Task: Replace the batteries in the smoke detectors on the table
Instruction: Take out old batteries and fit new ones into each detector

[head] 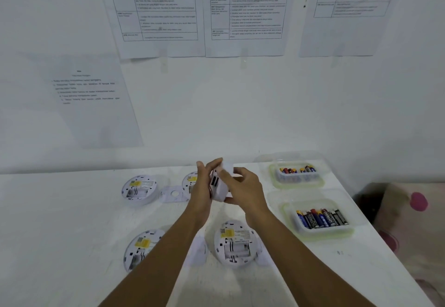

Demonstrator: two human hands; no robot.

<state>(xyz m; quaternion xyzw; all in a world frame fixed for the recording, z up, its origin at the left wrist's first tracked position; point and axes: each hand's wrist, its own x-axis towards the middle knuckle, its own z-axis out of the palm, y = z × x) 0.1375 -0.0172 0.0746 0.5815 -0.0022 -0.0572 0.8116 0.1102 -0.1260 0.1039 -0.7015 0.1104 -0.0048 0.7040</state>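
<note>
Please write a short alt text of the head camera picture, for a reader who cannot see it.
The left hand and right hand hold a white smoke detector above a white table. Four more detectors lie backs up, and two tubs of batteries stand at the right.

A white wall (216,114) is seen behind a white tabletop (60,222), which is set against it. Three printed sheets (245,13) with ruled tables are fixed side by side high on the wall; their text is too blurred to be read. A fourth sheet (91,99), with a few lines of text, is hung lower at the left. Past the tabletop's right edge a pale cloth (409,222) with pink spots is seen, a dark gap beside it. The whole is evenly and softly lit.
</note>
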